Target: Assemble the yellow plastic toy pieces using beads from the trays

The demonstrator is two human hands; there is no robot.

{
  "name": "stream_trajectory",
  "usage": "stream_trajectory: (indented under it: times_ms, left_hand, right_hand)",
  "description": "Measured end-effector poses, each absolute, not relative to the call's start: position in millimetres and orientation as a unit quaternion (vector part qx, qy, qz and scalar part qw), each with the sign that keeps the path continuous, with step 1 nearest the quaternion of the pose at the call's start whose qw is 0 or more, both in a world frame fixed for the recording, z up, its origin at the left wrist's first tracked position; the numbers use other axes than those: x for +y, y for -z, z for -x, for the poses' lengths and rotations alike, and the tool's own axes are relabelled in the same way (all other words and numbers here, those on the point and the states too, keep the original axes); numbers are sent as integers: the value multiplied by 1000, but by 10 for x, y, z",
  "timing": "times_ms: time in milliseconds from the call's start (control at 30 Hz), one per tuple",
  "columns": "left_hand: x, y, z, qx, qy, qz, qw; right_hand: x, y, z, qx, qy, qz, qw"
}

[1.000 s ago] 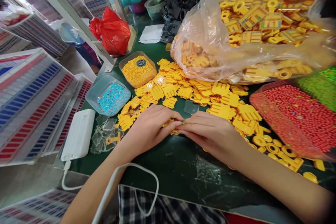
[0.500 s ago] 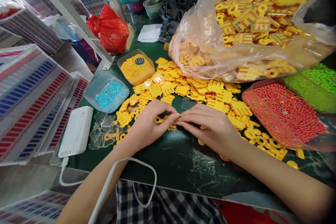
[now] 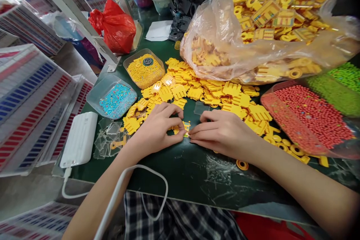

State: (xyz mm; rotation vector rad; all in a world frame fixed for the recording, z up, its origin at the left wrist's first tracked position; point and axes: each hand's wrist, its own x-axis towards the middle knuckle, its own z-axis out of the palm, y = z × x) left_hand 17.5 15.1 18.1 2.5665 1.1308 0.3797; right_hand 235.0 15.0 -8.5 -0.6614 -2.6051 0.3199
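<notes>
Inside the bench's (image 3: 180,174) front edge, a yellow frame (image 3: 186,124) lies between the left hand (image 3: 160,125), which partly covers it, and the right hand's (image 3: 226,130) gathered fingertips; clamping one cannot tell.

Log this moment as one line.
left hand: at small yellow piece | right hand: at same piece | near: loose yellow parts | rest: blue-bead tub, white power bank
</notes>
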Motion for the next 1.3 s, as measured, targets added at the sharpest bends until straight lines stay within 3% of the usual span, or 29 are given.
stream_trajectory:
  times_ms: [1300]
  left_hand:
    - [116,-280,-198,360,-97,-926,58]
  right_hand:
    - [161,80,-2354,-947,-47,235,213]
